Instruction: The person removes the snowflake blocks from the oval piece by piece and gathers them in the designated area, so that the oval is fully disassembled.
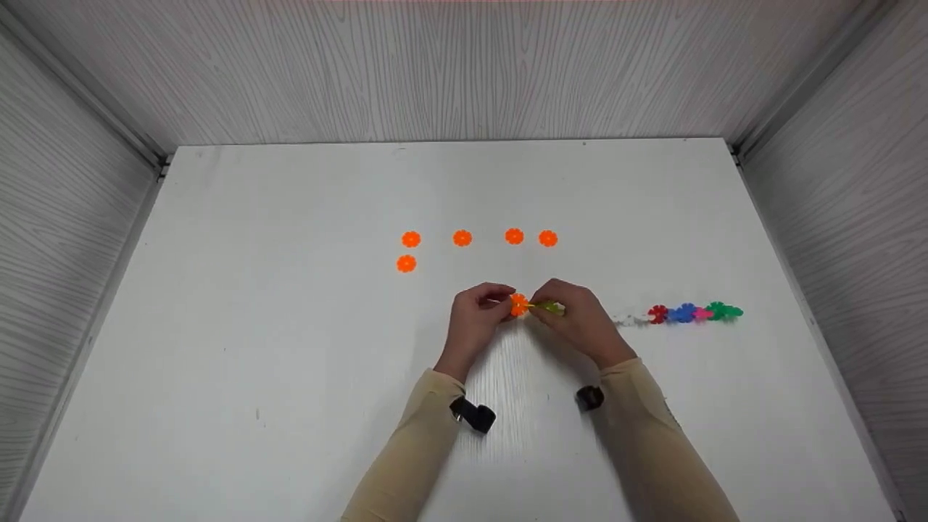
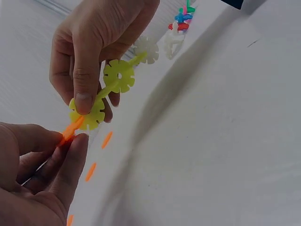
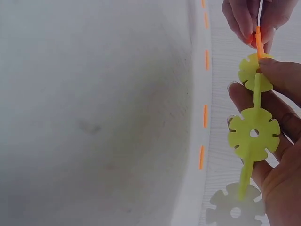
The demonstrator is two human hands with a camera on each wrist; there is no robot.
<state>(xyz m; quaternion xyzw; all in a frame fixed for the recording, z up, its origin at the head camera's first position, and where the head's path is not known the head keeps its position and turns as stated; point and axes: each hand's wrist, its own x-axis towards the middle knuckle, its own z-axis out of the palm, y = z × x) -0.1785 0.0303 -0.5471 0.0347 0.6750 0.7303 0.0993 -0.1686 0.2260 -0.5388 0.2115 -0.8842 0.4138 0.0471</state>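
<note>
Between thumb and fingers, my left hand [image 1: 477, 315] pinches an orange notched flower disc [image 1: 518, 304] near the middle of the table. My right hand [image 1: 578, 319] pinches the end yellow notched disc [image 3: 249, 75] of a chain of interlocked discs. In the wrist views the orange disc meets the yellow one edge-on at its rim; how deep the slots sit cannot be told. Behind it, more yellow discs [image 2: 120, 75] lead to a white disc [image 2: 146, 49]. The chain runs right into red [image 1: 657, 314], blue [image 1: 683, 312], pink [image 1: 702, 314] and green discs [image 1: 718, 311].
Several loose orange discs lie on the white table [image 1: 290, 326] beyond my hands, most in a row [image 1: 462, 238], with one [image 1: 407, 264] nearer me at the left end. Grey wood-grain panels [image 1: 449, 72] stand along the back and both sides.
</note>
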